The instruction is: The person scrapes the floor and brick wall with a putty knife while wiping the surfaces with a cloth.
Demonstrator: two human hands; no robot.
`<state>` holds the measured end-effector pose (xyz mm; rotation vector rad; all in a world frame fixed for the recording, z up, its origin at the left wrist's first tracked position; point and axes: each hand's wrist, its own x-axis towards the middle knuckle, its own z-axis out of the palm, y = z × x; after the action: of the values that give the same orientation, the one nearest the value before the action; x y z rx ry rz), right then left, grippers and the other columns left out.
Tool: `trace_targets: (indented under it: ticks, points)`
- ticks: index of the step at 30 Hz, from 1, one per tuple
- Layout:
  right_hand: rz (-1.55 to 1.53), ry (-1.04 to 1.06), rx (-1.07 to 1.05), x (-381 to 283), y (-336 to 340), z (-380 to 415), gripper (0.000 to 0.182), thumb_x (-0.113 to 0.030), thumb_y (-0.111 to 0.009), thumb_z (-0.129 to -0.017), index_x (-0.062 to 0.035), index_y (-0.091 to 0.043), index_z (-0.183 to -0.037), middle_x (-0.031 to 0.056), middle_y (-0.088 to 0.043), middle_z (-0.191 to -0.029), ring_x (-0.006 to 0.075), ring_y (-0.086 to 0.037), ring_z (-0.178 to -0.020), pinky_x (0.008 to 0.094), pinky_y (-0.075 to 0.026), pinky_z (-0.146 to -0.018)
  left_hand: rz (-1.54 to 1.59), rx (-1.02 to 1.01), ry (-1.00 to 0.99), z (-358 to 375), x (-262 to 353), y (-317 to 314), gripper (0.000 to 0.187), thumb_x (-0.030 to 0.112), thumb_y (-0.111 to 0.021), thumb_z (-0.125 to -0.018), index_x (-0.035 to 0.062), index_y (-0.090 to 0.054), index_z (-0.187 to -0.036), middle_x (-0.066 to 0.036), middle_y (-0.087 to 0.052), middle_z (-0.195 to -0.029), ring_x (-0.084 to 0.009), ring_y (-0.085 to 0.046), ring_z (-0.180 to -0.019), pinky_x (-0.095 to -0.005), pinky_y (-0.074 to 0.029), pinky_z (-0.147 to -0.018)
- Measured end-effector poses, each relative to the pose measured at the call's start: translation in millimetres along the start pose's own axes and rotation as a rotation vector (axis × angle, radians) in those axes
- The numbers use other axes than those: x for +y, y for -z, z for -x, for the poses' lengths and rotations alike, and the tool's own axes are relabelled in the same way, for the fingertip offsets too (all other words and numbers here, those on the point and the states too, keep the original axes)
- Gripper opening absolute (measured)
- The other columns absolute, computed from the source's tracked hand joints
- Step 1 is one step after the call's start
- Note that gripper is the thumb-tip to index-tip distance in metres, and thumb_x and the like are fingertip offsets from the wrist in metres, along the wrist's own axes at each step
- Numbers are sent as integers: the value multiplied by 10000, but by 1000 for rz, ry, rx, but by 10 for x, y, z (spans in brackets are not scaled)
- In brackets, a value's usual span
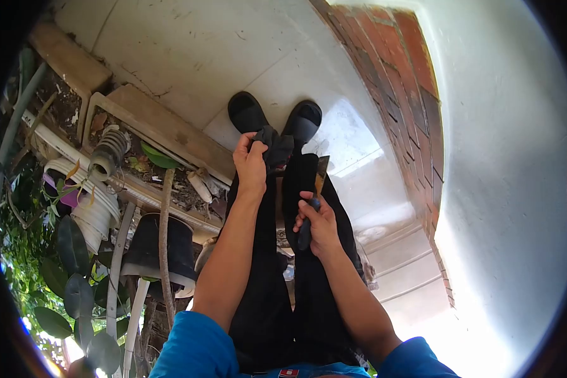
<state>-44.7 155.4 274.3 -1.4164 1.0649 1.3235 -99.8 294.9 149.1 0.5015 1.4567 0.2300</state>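
My left hand (pixel 251 159) is closed on a bunched dark cloth (pixel 274 146) over my legs, just below the shoes. My right hand (pixel 319 225) wraps round the dark handle of a scraper (pixel 322 175), whose worn brownish blade points away from me, toward the shoes. Blade and cloth are apart, the cloth lying up and to the left of the scraper. Part of the handle is hidden by my fingers. Under both hands are my black trousers (pixel 268 271).
Along the left stand a long planter (pixel 164 129) with soil and dry leaves, a ribbed grey tube (pixel 110 151), stacked white pots (pixel 94 217), a black pot (pixel 160 246) and leafy plants (pixel 75 296). Black shoes (pixel 304 121) rest on pale tiles (pixel 277 44). A brick-edged white wall (pixel 498 157) rises on the right.
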Motion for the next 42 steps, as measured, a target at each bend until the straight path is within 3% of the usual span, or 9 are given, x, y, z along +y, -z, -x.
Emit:
trace_targets:
  ticks: [6, 12, 20, 28, 36, 42]
  points:
    - [82, -4, 12, 111, 32, -35, 419, -74, -628, -931, -14, -449, -1305, 47, -564, -830, 116, -586, -631, 278, -535, -543, -11, -62, 19, 116, -122, -202, 189, 37, -566, -787, 13, -605, -971, -8, -594, -843, -73, -534, -717, -222, -458, -640]
    - [19, 26, 52, 151, 99, -46, 429, -107, -619, -951, -26, -425, -1325, 47, -555, -814, 120, -586, -621, 281, -537, -518, -62, -72, 15, 190, -301, -266, 200, 64, -569, -785, 5, -599, -974, -11, -579, -827, -71, -525, -702, -225, -461, -636]
    - [73, 30, 100, 216, 133, -42, 387, -117, -647, -939, -37, -450, -1262, 48, -561, -805, 122, -585, -606, 276, -526, -500, -31, -58, 57, 254, -609, -226, 182, 75, -565, -782, 11, -603, -947, -13, -574, -808, -72, -525, -699, -229, -468, -622]
    - [86, 19, 83, -99, 76, -24, 371, -138, -633, -953, -56, -458, -1270, 28, -519, -770, 118, -534, -556, 268, -462, -445, -56, 47, -5, 327, -232, -398, 145, 59, -556, -814, 4, -599, -941, -30, -593, -779, -90, -573, -669, -260, -521, -567]
    - [371, 80, -108, -956, -390, 593, 418, -126, -617, -960, -19, -452, -1328, 0, -518, -749, 82, -518, -543, 236, -440, -452, -173, 119, -145, 135, -231, -324, 146, 72, -568, -805, -4, -609, -923, -39, -600, -769, -98, -536, -658, -273, -465, -605]
    - [638, 180, -148, -979, -277, 259, 399, -120, -605, -963, -14, -463, -1320, 6, -517, -748, 79, -518, -563, 238, -433, -476, -11, 220, -130, 178, -206, -350, 150, 87, -576, -794, -5, -612, -907, -22, -588, -769, -93, -504, -694, -258, -432, -629]
